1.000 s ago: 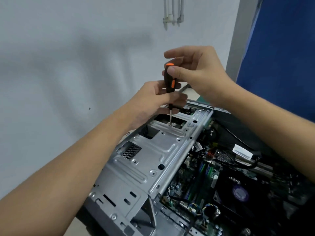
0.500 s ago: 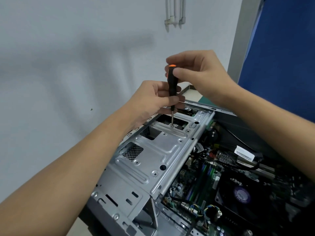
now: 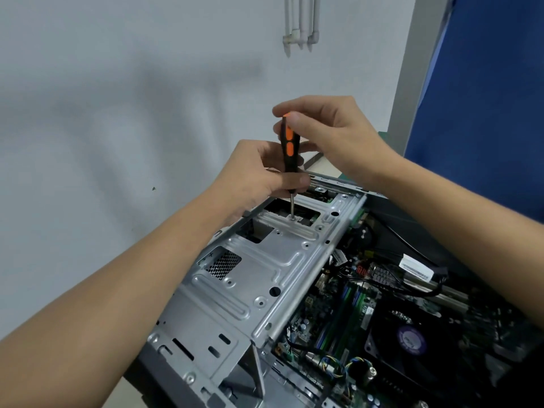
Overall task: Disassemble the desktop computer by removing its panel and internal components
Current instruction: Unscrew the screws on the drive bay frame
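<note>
Two hands work one screwdriver (image 3: 290,151), the right hand (image 3: 332,136) pinching the handle top and the left hand (image 3: 259,172) gripping its base, tip seated on a screw (image 3: 293,218) at the far end of the cage (image 3: 265,260); step judged unscrewing, next needs steady downward pressure while turning.

Screwdriver (image 3: 288,148) upright, tip on screw (image 3: 293,218) in drive cage (image 3: 265,260). Right hand (image 3: 332,134) pinches handle top; left hand (image 3: 259,172) grips lower handle. Motherboard (image 3: 347,313) right of cage.
</note>
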